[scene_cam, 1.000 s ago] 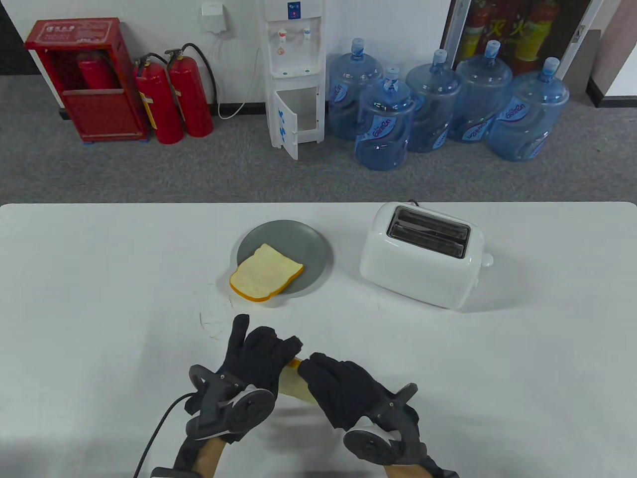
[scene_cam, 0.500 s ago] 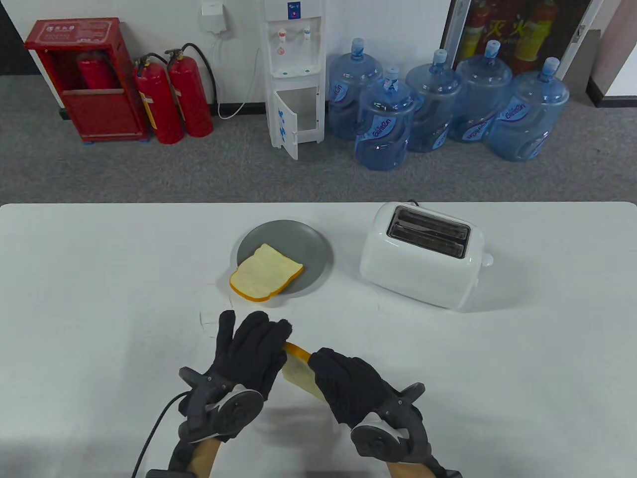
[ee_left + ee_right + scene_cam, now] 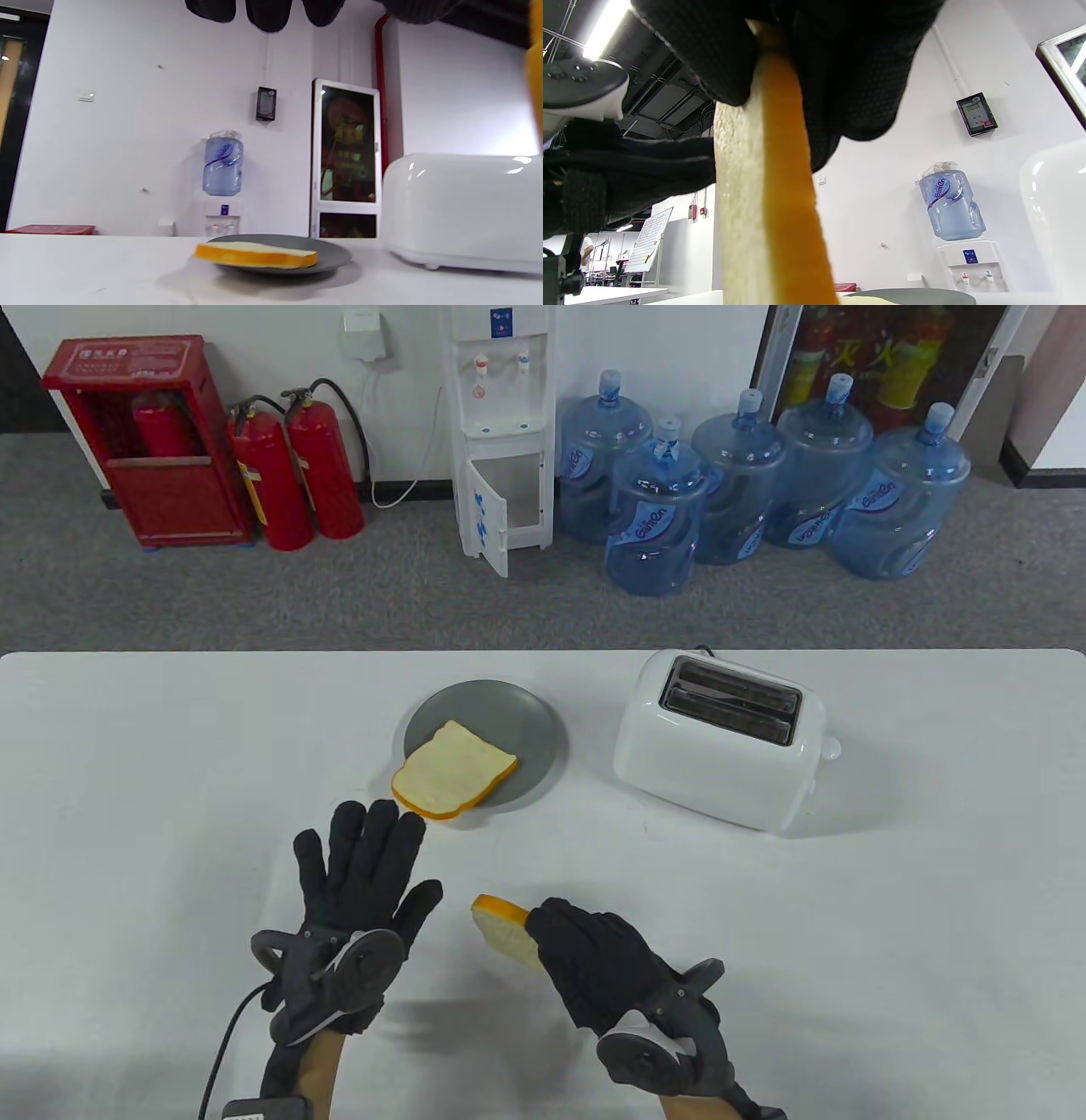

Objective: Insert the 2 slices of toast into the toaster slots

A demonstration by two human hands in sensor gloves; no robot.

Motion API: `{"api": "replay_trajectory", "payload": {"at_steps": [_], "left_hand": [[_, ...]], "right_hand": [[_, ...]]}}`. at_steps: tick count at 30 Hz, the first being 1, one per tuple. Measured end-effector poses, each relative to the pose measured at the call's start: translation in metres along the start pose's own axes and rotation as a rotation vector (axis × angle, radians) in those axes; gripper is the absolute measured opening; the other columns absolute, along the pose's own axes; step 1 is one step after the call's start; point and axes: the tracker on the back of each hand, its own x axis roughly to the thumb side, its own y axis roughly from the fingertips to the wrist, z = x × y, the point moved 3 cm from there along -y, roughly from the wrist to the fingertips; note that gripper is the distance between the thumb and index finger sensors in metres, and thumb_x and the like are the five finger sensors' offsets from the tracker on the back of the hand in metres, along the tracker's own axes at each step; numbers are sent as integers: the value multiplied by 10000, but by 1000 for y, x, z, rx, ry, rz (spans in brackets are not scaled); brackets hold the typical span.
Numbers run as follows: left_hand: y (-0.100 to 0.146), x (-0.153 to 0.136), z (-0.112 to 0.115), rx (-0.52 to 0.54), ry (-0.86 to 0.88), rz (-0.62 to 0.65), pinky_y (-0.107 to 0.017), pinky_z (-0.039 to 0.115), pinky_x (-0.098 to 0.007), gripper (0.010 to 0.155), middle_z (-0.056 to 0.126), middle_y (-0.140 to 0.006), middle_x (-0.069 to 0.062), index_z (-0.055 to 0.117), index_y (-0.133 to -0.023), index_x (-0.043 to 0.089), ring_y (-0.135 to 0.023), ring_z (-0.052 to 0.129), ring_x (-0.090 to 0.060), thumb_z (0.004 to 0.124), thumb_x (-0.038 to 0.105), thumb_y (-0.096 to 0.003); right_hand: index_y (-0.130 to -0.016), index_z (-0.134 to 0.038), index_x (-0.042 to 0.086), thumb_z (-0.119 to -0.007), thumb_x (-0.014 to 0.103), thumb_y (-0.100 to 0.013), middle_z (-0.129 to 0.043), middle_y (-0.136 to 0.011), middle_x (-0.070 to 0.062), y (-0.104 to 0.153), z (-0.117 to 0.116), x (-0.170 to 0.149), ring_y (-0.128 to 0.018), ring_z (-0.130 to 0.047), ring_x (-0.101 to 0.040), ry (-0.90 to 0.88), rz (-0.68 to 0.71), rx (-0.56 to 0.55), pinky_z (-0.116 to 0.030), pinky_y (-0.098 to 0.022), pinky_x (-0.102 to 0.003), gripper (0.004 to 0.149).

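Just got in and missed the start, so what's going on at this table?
A person in sensor gloves is loading toast into a toaster. The right hand holds one toast slice above the table, its grip closed around it. The left hand is open and holds nothing, near the second slice, which lies on the grey plate. Both slots of the white toaster are empty.

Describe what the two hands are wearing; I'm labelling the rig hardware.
Left hand and right hand wear black knit gloves. A dark grey tracker with a round disc and ring handle is strapped on each. A black cable trails from the left wrist. No sleeves show.
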Motion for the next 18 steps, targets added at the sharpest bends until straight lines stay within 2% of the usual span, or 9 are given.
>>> {"api": "replay_trajectory", "payload": {"at_steps": [10, 18], "left_hand": [[1, -28, 23, -112, -32, -109, -808, 305, -652, 714, 310, -1280, 5, 340, -1188, 393, -1217, 293, -384, 575, 627, -556], [3, -38, 28, -128, -35, -142, -807, 305, -652, 725, 269, -1277, 7, 306, -1187, 398, -1211, 268, -387, 558, 639, -552]], "right_hand": [[-1078, -560, 365, -807, 352, -629, -846, -994, 56, 0, 1, 1, -706, -1085, -72, -7, 2, -7, -960, -589, -333, 513], [-1069, -567, 362, -814, 347, -629, -845, -996, 62, -1, 4, 1, -722, -1087, -91, -51, -15, -26, -965, -587, -353, 505]]}}
